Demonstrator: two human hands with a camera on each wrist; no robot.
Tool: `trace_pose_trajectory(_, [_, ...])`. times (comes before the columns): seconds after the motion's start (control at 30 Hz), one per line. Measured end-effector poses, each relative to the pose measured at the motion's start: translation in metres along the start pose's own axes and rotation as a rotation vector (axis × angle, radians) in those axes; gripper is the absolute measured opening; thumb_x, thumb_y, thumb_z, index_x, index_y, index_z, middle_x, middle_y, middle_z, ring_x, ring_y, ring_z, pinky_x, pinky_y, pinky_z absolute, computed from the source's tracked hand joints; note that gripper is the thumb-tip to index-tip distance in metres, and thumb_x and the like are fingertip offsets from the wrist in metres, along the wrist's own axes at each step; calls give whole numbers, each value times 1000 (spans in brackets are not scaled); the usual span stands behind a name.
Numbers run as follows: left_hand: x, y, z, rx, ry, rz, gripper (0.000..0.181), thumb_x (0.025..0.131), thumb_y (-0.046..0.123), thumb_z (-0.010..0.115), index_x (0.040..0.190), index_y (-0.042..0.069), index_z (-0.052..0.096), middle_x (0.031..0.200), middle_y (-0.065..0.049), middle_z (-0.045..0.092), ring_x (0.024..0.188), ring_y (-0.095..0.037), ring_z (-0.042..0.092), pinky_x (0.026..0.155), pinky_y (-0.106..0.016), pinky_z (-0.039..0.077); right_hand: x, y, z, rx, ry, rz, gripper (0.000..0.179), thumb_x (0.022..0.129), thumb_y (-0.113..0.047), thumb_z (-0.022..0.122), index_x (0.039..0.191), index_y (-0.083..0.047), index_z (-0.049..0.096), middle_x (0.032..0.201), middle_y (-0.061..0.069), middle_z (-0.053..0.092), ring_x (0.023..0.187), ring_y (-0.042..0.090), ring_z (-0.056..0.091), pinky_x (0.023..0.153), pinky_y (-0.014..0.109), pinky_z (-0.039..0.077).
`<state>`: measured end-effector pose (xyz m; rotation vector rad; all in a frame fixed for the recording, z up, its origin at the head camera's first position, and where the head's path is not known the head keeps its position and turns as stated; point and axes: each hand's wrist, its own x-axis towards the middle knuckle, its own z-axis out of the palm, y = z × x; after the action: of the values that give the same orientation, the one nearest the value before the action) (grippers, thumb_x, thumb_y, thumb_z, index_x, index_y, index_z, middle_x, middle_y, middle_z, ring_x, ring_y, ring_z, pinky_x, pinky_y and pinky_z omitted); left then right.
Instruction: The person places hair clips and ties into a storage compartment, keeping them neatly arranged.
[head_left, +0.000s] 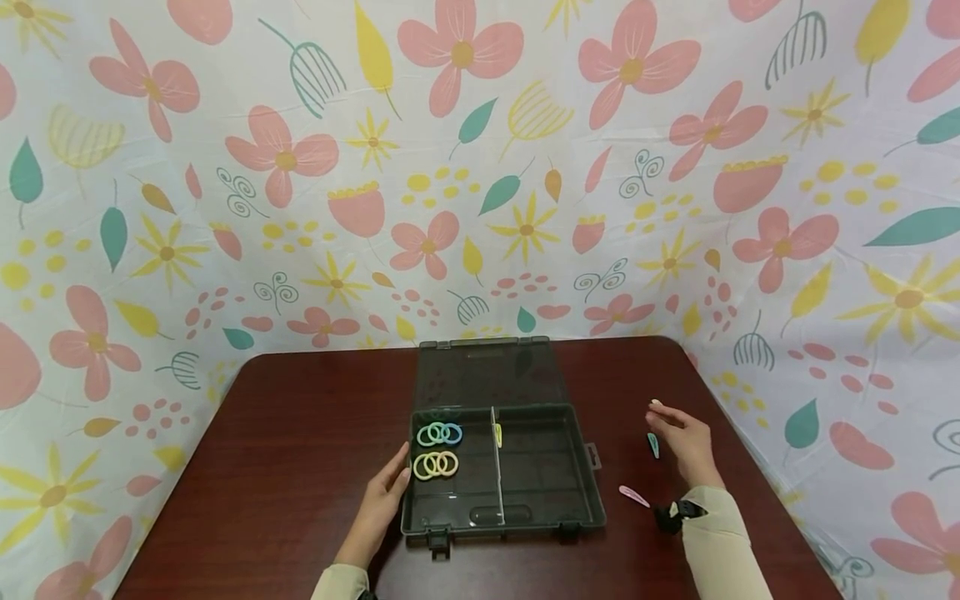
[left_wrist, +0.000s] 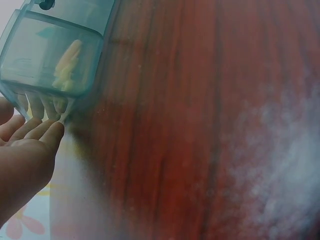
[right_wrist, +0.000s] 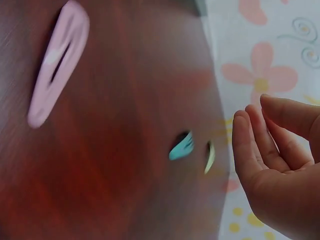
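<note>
My left hand [head_left: 378,504] rests its straight fingers against the left wall of a dark, see-through plastic case [head_left: 540,500]; the left wrist view shows the fingertips at the wall. On the right, my right hand [head_left: 681,443] hovers over the table, its fingers slightly bent, thumb apart from the fingertips and nothing between them. Close by lie a teal snap hair clip [head_left: 653,445] and a pale yellow clip [right_wrist: 209,157]. A pink snap hair clip [head_left: 634,497] lies nearer the front. Inside the case, another yellow clip [head_left: 498,435] sits right of the divider.
Left of the white divider [head_left: 495,483] lie two rows of overlapping coloured rings, blue-green [head_left: 432,434] and yellow-peach [head_left: 424,468]. The case's lid [head_left: 487,375] is folded back. A flowered cloth [head_left: 480,167] hangs behind the dark red table [head_left: 300,417] and along its sides.
</note>
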<state>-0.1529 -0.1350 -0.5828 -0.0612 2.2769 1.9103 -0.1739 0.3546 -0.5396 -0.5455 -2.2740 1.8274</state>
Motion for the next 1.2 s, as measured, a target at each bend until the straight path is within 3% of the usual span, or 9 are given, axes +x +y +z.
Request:
trace_pose_trajectory(0.13, [0,0,0,-12,-1,6,50,101,14,50,150,17,38,154,-13,30,141,-39,23,109,-58,27,-2,14,-9,78,10,56,35,92,-15,67,125,-3,64,92,-18,66,83,-6,63,79,19,53])
trace_pose_trajectory(0.27, [0,-1,-1,-14,-9,12,50,102,15,50,150,17,37,155,-13,29,141,-39,22,109,-59,26,-4,22,-14,128,10,100,31,92,-10,66,123,-9,65,88,-16,69,83,-5,65,81,20,53])
trace_pose_trajectory(0.43, [1,-1,0,-16,-9,14,50,101,16,50,150,17,37,154,-13,29,141,-39,23,108,-59,27,-6,26,-13,-7,15,116,47,92,-12,66,134,4,54,94,-15,67,79,-12,57,74,12,50])
trace_pose_trajectory(0.63, [1,-1,0,-17,-11,12,50,101,16,50,150,17,37,154,-13,29,141,-39,23,108,-58,28,-4,27,-7,-151,36,97,45,89,-7,66,130,9,55,103,10,72,74,-13,51,66,9,46])
trace_pose_trajectory(0.77, [1,-1,-1,-19,-18,8,51,102,18,50,150,19,36,155,-13,28,141,-40,23,108,-60,27,-2,29,-5,-225,39,83,44,87,-5,66,127,9,57,105,16,71,73,-11,48,62,12,45])
trace_pose_trajectory(1.2, [-1,1,-2,-24,-25,10,51,102,19,50,151,19,35,155,-12,28,141,-39,22,108,-59,27,0,26,-5,-176,59,119,42,86,0,66,125,12,57,88,6,73,66,-10,54,61,16,49])
